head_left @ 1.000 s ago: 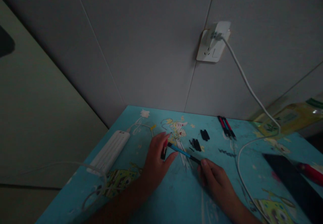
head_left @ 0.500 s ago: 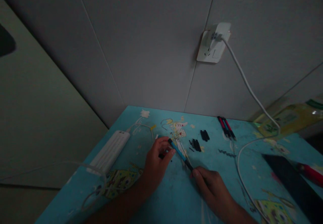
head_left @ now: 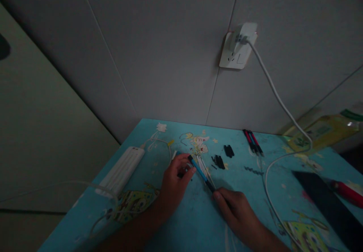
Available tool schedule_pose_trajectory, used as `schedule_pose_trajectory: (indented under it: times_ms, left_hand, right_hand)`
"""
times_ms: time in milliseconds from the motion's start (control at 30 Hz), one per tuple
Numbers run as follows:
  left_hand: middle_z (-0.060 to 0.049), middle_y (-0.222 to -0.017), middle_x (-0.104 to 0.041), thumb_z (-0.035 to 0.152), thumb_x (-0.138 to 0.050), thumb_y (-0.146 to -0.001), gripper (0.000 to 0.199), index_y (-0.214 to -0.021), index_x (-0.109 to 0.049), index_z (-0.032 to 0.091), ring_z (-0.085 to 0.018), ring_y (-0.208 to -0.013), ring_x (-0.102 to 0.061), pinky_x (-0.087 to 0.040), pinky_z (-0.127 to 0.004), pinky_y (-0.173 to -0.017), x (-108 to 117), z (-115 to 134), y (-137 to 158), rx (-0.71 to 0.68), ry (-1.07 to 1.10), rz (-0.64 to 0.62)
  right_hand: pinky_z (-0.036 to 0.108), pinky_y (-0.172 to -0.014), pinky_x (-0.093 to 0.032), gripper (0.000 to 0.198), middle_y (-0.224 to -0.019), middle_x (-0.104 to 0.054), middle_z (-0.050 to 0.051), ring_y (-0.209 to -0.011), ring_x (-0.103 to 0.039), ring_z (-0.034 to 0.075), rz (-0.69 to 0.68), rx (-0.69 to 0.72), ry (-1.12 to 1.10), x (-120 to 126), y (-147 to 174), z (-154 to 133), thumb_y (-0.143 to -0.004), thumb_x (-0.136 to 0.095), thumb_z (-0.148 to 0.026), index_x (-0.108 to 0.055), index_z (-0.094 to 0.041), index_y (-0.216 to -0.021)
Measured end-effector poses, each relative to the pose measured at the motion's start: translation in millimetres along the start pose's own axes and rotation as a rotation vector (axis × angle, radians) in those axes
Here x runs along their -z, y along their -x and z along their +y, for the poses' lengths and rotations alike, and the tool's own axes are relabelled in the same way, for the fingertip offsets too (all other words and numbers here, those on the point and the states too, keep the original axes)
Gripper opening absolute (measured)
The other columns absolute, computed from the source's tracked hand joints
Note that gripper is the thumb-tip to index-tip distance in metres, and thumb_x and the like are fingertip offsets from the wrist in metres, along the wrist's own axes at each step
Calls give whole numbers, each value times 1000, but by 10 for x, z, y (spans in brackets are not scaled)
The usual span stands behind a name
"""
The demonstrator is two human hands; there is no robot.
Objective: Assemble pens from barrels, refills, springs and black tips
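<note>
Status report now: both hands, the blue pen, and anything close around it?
Left hand and right hand both grip blue pen, one at each end. Pen angled above white refills on table. Black caps just beyond, apart from the pen.

The desk fills the lower half of the frame, with the wall behind it. A wall socket sits on the wall at upper right of centre; a cable runs from it down onto the desk's right side. A power bank lies at the desk's left edge. At lower centre, the left hand and right hand meet on a pen, which lies over a bundle of refills. Just right of these lie small caps, with more caps behind them. Two pens lie further right, near the wall. A flat case lies at lower right.
</note>
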State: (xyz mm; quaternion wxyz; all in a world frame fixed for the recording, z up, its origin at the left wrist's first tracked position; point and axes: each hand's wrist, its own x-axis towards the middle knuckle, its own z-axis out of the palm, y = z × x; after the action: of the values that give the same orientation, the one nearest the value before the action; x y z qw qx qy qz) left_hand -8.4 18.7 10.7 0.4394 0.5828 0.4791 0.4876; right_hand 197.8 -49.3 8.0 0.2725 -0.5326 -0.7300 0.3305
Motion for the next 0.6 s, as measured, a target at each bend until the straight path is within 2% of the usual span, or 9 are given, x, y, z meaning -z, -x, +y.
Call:
schedule_pose_trajectory:
  times_ms: [300, 600]
  left_hand:
    - [-5, -101, -68, 31, -65, -87, 38, -122, -55, 22, -19, -93, -66, -51, -29, -80, -11, -12, -5, 8, 37, 1]
    - [-5, -105, -67, 32, -63, -89, 38, -124, -51, 22, -20, -97, -65, -51, -33, -86, 15, -25, -24, 31, 82, -17]
  right_hand:
    - [24, -61, -37, 36, -66, -55, -3, -61, -54, 12, -34, 6, 12, 19, -7, -48, -103, -38, -36, -51, -20, -74]
    - [24, -63, -39, 31, -69, -57, -2, -64, -56, 12, 29, 45, 44, 20, -2, -84, -102, -42, -32, -55, -19, -77]
